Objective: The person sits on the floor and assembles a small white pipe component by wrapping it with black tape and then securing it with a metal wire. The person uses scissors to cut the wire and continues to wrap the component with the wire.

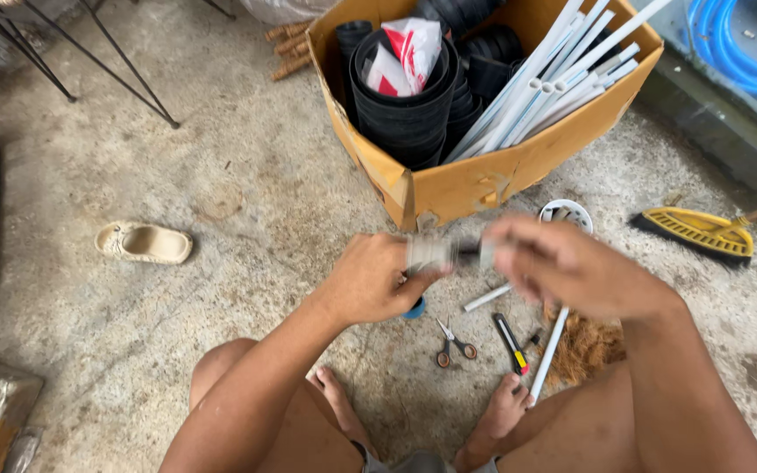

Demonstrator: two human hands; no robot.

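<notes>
Holding a short pale pipe piece (pixel 431 252) between both grips, we keep the left hand (pixel 370 280) closed around one end and the right hand (pixel 562 267) closed on the other, blurred. How far the work stands we cannot tell: loose pipe lengths (pixel 549 350), scissors (pixel 455 342) and a cutter (pixel 511 343) lie just below the grips. Beyond them a cardboard box (pixel 484 180) crowds close; bare concrete floor (pixel 177 289) opens left.

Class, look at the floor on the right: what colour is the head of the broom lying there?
Yellow, with dark bristles; the broom head shows clearly in the head view.
</notes>
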